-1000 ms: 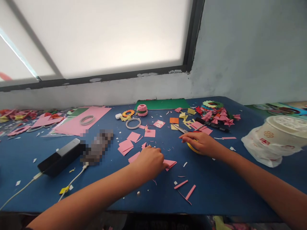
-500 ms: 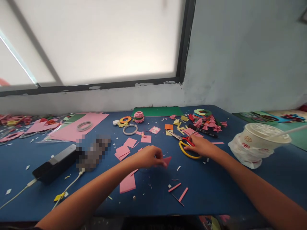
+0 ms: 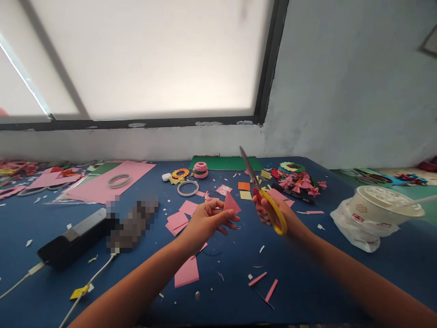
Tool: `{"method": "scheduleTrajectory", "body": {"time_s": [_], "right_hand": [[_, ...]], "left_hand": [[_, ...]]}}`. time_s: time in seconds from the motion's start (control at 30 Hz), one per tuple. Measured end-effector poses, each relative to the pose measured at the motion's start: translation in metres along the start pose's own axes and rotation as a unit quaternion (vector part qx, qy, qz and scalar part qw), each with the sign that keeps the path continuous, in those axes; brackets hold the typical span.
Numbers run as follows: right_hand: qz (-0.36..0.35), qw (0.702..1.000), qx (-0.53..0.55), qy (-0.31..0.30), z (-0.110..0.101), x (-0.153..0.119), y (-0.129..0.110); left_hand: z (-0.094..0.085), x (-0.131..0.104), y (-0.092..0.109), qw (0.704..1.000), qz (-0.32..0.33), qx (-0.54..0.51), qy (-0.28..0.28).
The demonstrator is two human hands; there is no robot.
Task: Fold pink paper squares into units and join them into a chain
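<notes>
Between thumb and fingers, my left hand [image 3: 210,222] pinches a small folded piece of pink paper [image 3: 231,204], its point turned up. My right hand [image 3: 273,214] grips a pair of scissors [image 3: 251,171] with red and yellow handles, raised off the table. The blades look closed and point up and away, just right of the folded paper without touching it. Below and left of my left hand lie pink paper squares [image 3: 186,272], with more pink squares [image 3: 177,220] beyond my wrist. Thin pink strips [image 3: 271,290] lie near the front.
A lidded cup [image 3: 370,212] in a plastic bag stands at the right. Behind are a marker [image 3: 297,195], folded pink stars [image 3: 303,182], a tape roll [image 3: 187,188] and a green sheet [image 3: 225,163]. A black device [image 3: 77,239] with a cable lies left. Paper scraps dot the blue table [image 3: 307,282].
My right hand has lifted the scissors off the table and tilted their blades upward. My left hand has risen slightly with the folded pink paper, turning it point up. The view shifted a little.
</notes>
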State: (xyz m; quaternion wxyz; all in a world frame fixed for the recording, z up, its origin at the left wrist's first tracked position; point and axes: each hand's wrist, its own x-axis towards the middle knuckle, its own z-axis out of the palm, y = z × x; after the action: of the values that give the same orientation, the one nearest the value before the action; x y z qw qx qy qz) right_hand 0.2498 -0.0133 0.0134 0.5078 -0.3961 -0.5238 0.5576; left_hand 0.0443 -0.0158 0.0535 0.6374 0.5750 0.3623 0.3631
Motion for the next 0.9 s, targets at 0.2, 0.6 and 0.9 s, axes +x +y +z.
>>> {"method": "scheduleTrajectory", "body": {"time_s": [0.2,0.6,0.9], "right_hand": [[0.029,0.996,-0.019,-0.087,0.023,0.003,0.011],[0.024,0.964,-0.231,-0.127,0.04,-0.032,0.011],[0.031,0.961,-0.237,-0.141,0.036,-0.033,0.015]], "left_hand": [[-0.003,-0.01,0.009,0.999,0.045,-0.003,0.001],[-0.006,-0.014,0.014,0.987,0.112,-0.013,0.111],[-0.007,-0.018,0.02,0.98,0.126,0.015,0.156]]}}
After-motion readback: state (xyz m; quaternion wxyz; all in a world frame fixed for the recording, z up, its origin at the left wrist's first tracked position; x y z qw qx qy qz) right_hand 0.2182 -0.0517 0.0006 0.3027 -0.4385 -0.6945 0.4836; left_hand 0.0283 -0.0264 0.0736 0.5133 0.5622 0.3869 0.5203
